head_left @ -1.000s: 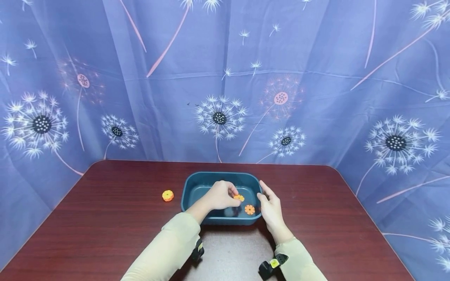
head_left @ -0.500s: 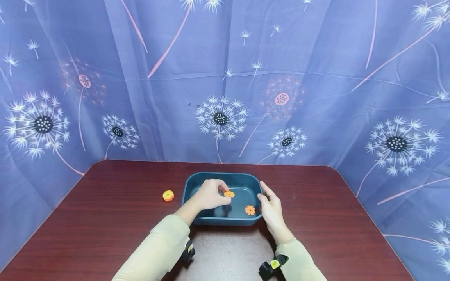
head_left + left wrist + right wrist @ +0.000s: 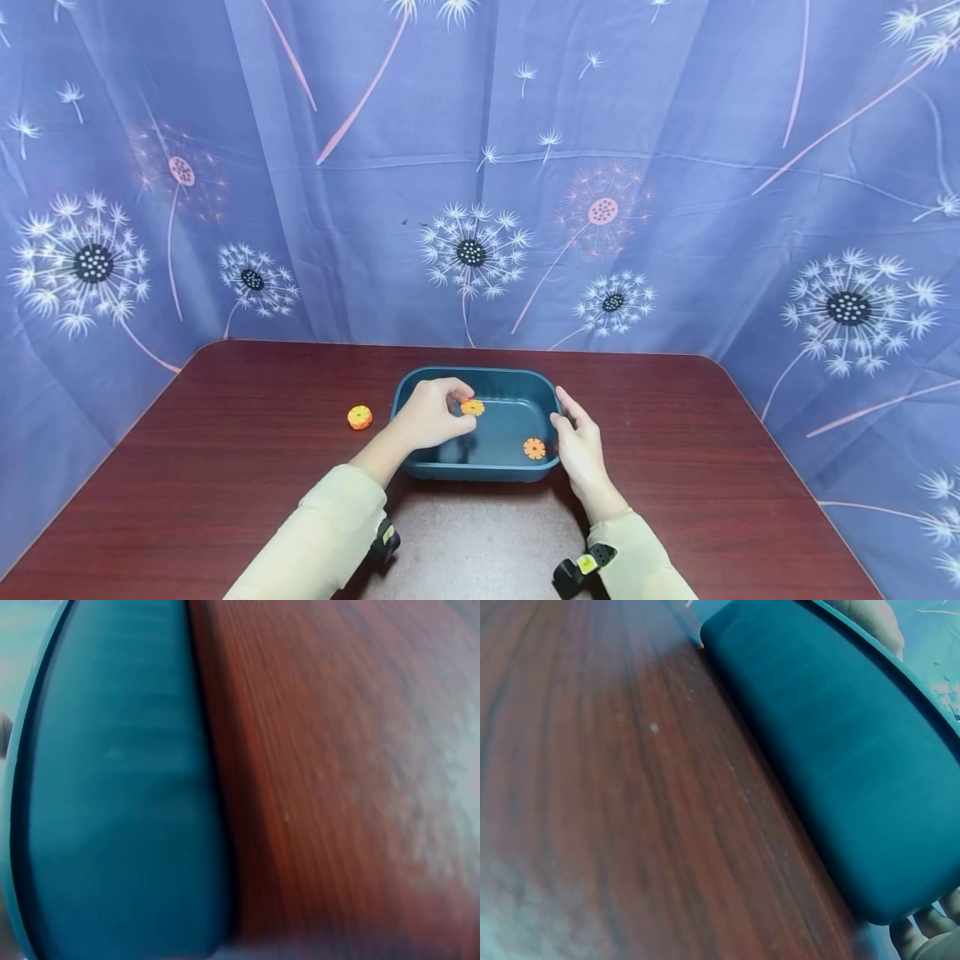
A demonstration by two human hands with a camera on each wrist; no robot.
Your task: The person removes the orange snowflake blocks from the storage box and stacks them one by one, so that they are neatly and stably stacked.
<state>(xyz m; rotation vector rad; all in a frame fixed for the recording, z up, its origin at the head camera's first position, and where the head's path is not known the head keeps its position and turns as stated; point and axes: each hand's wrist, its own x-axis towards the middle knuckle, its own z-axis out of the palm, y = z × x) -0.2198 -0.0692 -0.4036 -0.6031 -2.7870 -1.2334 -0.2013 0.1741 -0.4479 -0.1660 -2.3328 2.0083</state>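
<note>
In the head view my left hand [image 3: 433, 414] is over the teal plastic basin [image 3: 480, 473]. Its thumb and index finger pinch an orange notched plastic disc [image 3: 472, 407], held above the basin's floor. A second orange notched disc [image 3: 534, 449] lies flat inside, near the front right corner. My right hand [image 3: 581, 454] grips the basin's right rim, thumb at the inner edge. Curled fingertips [image 3: 930, 922] show at the basin's corner in the right wrist view. Only the basin's outer wall [image 3: 120, 780] and the tabletop fill most of the left wrist view.
Left of the basin, a small stack of yellow and orange notched discs [image 3: 360, 417] sits on the dark red wooden table [image 3: 247, 467]. A blue dandelion-print curtain [image 3: 360, 250] hangs behind the table and along both sides.
My left hand has moved left and slightly up within the basin, carrying the pinched disc with it. The right hand, the basin and the other discs stay put.
</note>
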